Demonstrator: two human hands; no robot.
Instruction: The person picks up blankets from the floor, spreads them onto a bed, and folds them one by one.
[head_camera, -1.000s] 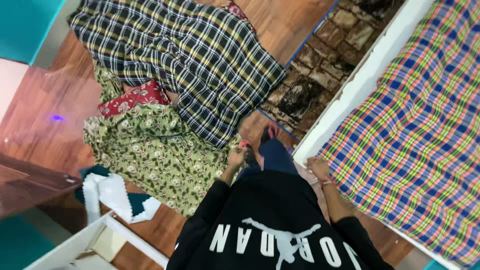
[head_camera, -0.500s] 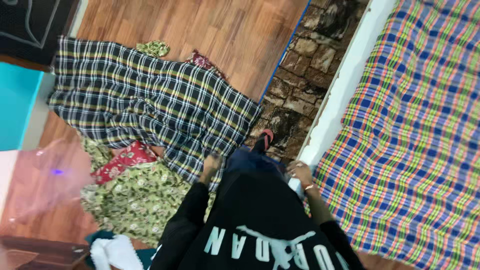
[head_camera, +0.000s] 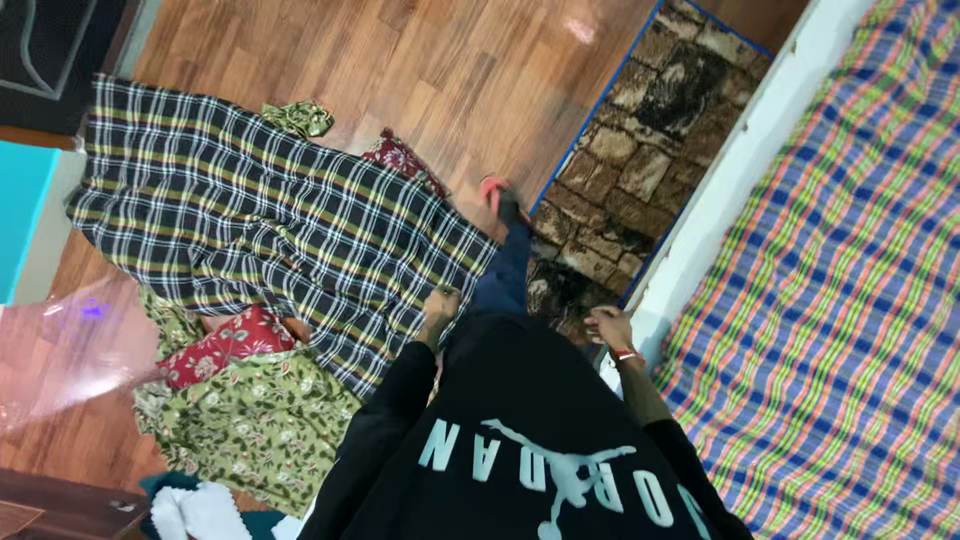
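Note:
I look down my black sweatshirt at a wooden floor. My left hand (head_camera: 440, 305) hangs with its fingers curled, holding nothing, just over the near edge of a dark plaid cloth (head_camera: 280, 220) spread on the floor. My right hand (head_camera: 608, 325), with a red band at the wrist, hangs loose and empty beside the white edge (head_camera: 720, 190) of a bed. One foot in a pink slipper (head_camera: 497, 195) is set forward, between the plaid cloth and a stone-patterned mat (head_camera: 640, 170).
A green floral cloth (head_camera: 250, 420) and a red floral cloth (head_camera: 225, 345) lie partly under the plaid cloth. A bright checked sheet (head_camera: 840, 280) covers the bed on the right. A teal-and-white cloth (head_camera: 195, 505), dark wooden furniture (head_camera: 50, 510) and a teal object (head_camera: 20, 210) are at left.
My foot has stepped forward along the mat's edge. The cloths now sit lower and further left in view. Both hands stay empty at my sides.

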